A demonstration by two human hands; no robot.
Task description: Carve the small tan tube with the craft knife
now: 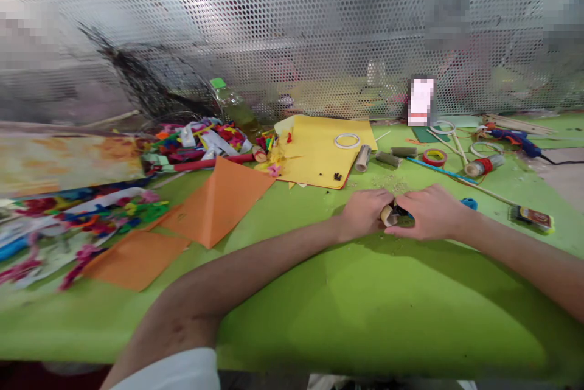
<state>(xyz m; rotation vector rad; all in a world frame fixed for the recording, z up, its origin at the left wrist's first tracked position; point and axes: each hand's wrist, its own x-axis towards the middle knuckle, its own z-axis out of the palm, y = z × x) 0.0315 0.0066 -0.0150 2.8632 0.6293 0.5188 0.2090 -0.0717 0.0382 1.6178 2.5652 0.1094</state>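
Observation:
My left hand (pixel 365 213) is closed around a short, hollow bamboo tube (pixel 389 216), whose open end faces right and toward me. My right hand (pixel 431 210) is closed on a tool with a dark tip (pixel 399 211) that reaches the tube's open end. A blue piece (pixel 469 202) shows behind the right wrist and may be the tool's handle; the fingers hide most of it. Pale shavings (pixel 387 183) lie scattered on the green table (pixel 347 299) just beyond the hands.
Further bamboo tubes (pixel 363 159), a red tape roll (pixel 434 159) and a blue glue gun (pixel 517 140) lie behind. Yellow sheets (pixel 319 146), orange paper (pixel 219 201) and colourful pipe cleaners (pixel 132 210) are left. A perforated metal screen (pixel 314 31) closes off the back.

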